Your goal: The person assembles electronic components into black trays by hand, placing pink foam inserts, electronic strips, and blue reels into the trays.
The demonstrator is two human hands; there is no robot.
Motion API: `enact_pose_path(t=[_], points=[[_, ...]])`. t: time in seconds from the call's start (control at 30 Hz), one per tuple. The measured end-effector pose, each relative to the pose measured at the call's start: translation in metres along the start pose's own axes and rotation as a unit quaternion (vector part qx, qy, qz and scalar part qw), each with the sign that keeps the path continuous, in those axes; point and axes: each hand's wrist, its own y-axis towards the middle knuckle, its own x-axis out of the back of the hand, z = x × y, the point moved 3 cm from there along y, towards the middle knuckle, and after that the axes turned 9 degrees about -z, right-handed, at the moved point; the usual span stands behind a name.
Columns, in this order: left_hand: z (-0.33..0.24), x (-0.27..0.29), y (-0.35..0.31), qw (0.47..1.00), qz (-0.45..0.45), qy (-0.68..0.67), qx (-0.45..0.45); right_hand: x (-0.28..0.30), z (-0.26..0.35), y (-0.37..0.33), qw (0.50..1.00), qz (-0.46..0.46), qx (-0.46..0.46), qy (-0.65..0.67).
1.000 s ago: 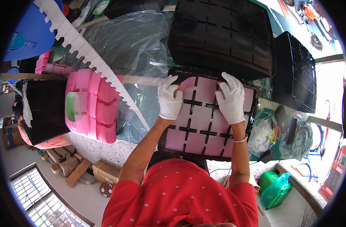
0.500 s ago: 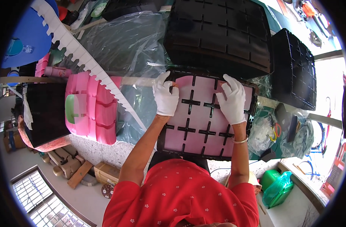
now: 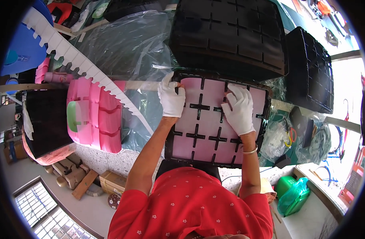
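Observation:
In front of me lies a black rectangular tray [image 3: 169, 147], with pink sheet [image 3: 206, 135] filling it between black cross-shaped ribs. My left hand [image 3: 172, 97], in a white glove, is at the tray's far left corner. Its thumb and fingers are pinched together over the rim; what is between them is too small to make out. My right hand [image 3: 239, 110], also gloved, rests over the pink sheet right of the middle. Its fingers are slightly bent and apart, with nothing seen in them, and it hides some ribs. A bangle circles the right wrist.
Large black crates [image 3: 230, 36] stand beyond the tray, another crate [image 3: 310, 71] at right. Clear plastic film [image 3: 126, 47] covers the table leftward. A white toothed strip [image 3: 86, 65] slants past stacked pink pieces [image 3: 94, 115]. Orange-handled scissors [image 3: 293, 135] lie right among plastic bags.
My right hand has come back from near the tray's far edge and slightly left, its fingers lower on the pink sheet. The left hand stays at the corner. The view has shifted slightly.

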Motion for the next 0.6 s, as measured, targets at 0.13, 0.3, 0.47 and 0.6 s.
enact_pose_path(t=[0.13,0.3,0.47,0.6], points=[[-0.001,-0.001,0.004,1.0,0.013,0.024,-0.01,-0.01,0.024,0.002,0.998,0.034,0.043,-0.007],[0.0,-0.002,0.005,0.999,0.005,0.032,-0.019,-0.02,0.036,0.001,0.998,0.054,0.039,-0.003],[0.001,-0.003,0.003,0.999,0.002,0.026,-0.02,-0.026,0.037,0.0,0.996,0.077,0.039,-0.013],[0.003,-0.004,0.003,0.999,-0.006,0.028,-0.025,-0.028,0.039,0.001,0.997,0.065,0.039,-0.001]])
